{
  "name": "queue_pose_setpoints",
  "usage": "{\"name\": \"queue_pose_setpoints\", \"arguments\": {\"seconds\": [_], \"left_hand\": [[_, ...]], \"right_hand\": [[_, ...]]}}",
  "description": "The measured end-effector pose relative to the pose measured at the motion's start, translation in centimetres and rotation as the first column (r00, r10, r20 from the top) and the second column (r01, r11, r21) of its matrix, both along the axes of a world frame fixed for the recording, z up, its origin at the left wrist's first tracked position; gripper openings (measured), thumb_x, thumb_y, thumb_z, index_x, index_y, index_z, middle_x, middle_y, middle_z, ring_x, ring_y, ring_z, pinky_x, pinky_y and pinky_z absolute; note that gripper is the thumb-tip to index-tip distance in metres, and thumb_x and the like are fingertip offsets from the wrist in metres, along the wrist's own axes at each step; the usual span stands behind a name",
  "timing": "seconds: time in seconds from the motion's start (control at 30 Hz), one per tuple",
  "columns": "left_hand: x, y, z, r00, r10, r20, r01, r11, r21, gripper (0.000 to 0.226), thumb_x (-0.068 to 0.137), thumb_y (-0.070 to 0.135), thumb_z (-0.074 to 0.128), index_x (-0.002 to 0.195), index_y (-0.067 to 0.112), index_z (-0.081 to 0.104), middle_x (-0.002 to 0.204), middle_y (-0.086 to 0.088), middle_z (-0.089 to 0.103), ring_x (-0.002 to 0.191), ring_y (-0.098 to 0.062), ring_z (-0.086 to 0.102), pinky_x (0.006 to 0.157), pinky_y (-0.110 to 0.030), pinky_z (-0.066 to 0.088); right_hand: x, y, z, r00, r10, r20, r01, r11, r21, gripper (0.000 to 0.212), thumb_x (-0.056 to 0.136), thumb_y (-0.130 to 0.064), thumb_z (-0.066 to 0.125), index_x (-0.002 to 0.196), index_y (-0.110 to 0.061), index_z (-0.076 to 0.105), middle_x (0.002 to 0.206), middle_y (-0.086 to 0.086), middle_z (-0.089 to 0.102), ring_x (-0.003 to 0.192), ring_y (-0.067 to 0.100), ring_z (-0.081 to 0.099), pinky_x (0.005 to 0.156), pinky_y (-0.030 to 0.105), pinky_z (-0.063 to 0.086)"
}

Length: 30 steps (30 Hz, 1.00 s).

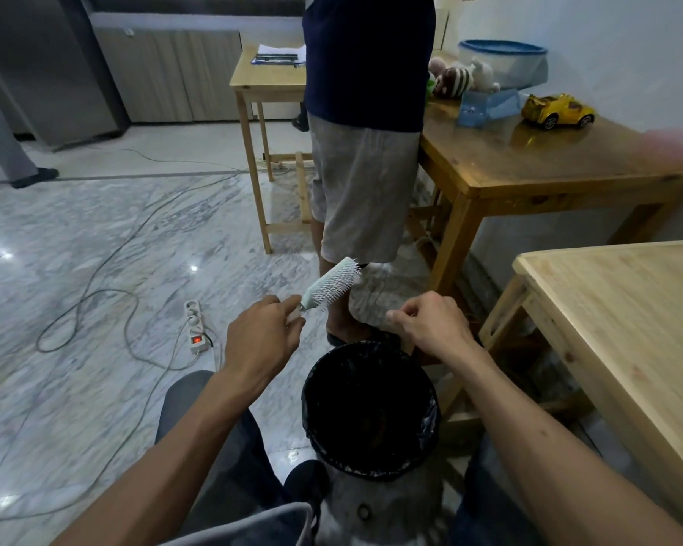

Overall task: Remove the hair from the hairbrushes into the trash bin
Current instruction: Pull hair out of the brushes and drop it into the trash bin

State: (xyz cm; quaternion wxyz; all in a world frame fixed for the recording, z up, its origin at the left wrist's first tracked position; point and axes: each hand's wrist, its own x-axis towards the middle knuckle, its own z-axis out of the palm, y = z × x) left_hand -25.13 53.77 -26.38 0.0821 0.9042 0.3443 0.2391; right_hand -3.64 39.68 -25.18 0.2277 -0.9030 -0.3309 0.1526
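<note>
My left hand (263,333) grips the handle of a pale mint hairbrush (332,285), whose bristled head points up and to the right, above the floor just beyond the bin. My right hand (426,321) hovers to the right of the brush with thumb and fingers pinched together; I cannot tell whether hair is between them. The black-lined trash bin (371,407) stands on the floor between my knees, right below both hands. Its inside is dark.
A person in grey shorts (365,191) stands just beyond the bin. A light wooden table (627,329) is at my right, a darker table (529,159) with a yellow toy car (556,110) behind it. A power strip (196,325) and cables lie on the marble floor at left.
</note>
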Motion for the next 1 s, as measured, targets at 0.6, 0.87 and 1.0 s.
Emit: {"name": "queue_pose_setpoints", "arguments": {"seconds": [0.6,0.87,1.0], "left_hand": [[5.0,-4.9,3.1,0.957,-0.169,0.238,0.249,0.899,-0.362,0.027,0.089,0.035,0.062,0.103,0.018,0.076,0.068,0.003,0.065,0.066,-0.019,0.06,0.06,-0.034,0.042],[9.5,-8.7,7.7,0.9,-0.332,0.283,0.416,0.85,-0.324,0.035,0.085,0.02,0.065,0.12,0.018,0.072,0.101,-0.004,0.077,0.093,-0.022,0.069,0.079,-0.036,0.053],[12.8,-11.4,10.4,0.849,-0.407,0.337,0.505,0.813,-0.291,0.034,0.087,0.022,0.069,0.121,0.016,0.071,0.102,-0.002,0.075,0.092,-0.018,0.067,0.076,-0.03,0.048]], "right_hand": [[0.0,-0.4,5.0,0.653,0.119,-0.748,0.429,0.757,0.494,0.021,0.097,-0.015,0.07,0.115,-0.009,0.062,0.102,0.015,0.078,0.093,0.029,0.078,0.077,0.036,0.065],[2.8,-4.9,10.2,0.686,0.009,-0.728,0.612,0.535,0.583,0.008,0.096,-0.007,0.066,0.097,0.0,0.069,0.091,0.02,0.074,0.08,0.026,0.072,0.075,0.033,0.064],[5.8,-9.6,13.5,0.666,-0.103,-0.739,0.714,0.375,0.591,0.009,0.095,-0.006,0.065,0.099,0.003,0.067,0.079,0.017,0.072,0.063,0.021,0.071,0.066,0.029,0.064]]}}
